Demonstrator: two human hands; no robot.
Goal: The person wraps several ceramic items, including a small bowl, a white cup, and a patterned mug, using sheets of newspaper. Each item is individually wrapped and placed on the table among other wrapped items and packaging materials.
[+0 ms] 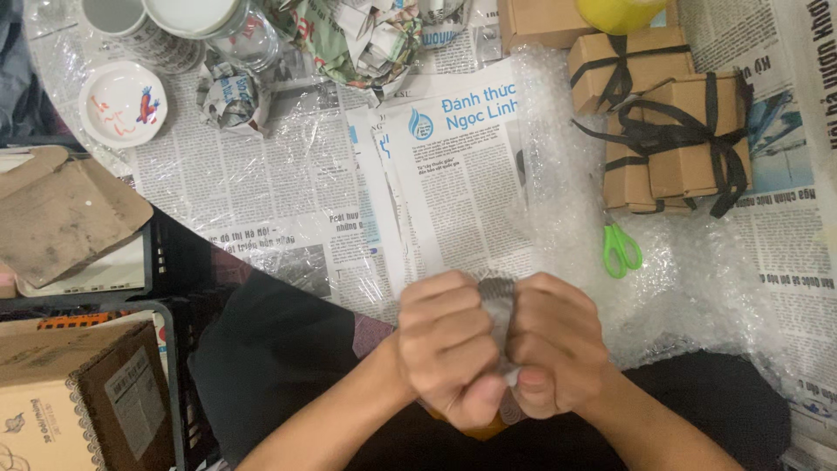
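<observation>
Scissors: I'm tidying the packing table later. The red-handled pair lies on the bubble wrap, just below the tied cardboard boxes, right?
Not quite. In the head view the scissors have green handles, not red. They do lie on the bubble wrap, just below the tied cardboard boxes.

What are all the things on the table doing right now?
Left hand: closed around a newspaper bundle.
Right hand: closed around it too.
Green scissors: lying on bubble wrap.
Brown boxes: tied with black ribbon.
Small dish: upright, unwrapped.
</observation>
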